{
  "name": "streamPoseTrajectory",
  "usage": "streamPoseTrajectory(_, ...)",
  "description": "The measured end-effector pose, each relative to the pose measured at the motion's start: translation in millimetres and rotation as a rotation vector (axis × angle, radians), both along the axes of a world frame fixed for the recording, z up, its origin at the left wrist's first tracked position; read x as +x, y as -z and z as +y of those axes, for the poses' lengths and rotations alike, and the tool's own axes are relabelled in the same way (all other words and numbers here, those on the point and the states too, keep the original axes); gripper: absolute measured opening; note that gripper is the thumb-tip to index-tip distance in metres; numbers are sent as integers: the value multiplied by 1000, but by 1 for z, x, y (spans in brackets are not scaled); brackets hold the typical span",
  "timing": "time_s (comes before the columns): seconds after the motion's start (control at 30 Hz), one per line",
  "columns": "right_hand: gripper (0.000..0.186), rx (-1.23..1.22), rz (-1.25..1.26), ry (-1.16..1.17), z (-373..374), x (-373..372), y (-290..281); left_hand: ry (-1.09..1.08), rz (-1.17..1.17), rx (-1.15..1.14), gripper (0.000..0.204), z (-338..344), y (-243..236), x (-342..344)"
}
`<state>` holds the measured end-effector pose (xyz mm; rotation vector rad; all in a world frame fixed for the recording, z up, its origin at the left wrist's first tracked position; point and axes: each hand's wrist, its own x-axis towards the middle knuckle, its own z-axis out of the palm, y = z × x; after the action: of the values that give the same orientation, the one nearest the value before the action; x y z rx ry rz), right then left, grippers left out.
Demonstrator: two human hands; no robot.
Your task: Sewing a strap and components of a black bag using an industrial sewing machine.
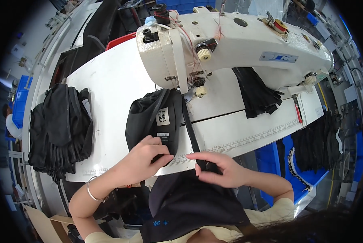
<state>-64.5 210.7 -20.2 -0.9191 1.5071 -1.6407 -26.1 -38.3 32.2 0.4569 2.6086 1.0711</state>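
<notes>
A black fabric pouch (147,111) with a cream label and a smaller tag lies under the head of the white sewing machine (159,60). My left hand (143,160) is closed, its fingers curled in a pinch at the pouch's near right edge. From below the needle area a narrow black strap (190,131) runs toward me, along the pouch's right side. Around the near end of that strap is my right hand (220,168), index finger reaching left and thumb lower down. The exact contact of its fingers is partly hidden.
A pile of black fabric pieces (60,129) lies on the left of the white table (110,93). Black strips (256,93) lie under the machine arm. Near the right edge are red-handled snips (298,109); blue bins (268,160) stand below, with black pieces hanging beside them.
</notes>
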Motion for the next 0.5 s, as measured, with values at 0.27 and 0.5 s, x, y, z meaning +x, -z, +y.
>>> streamPoseTrajectory(0.27,78,57,548,-135,-7,-2,2,-52,682,-551,28,19,-5,29)
streamPoseTrajectory(0.5,44,76,1232,264,-7,1,9,-190,825,-438,27,33,26,34)
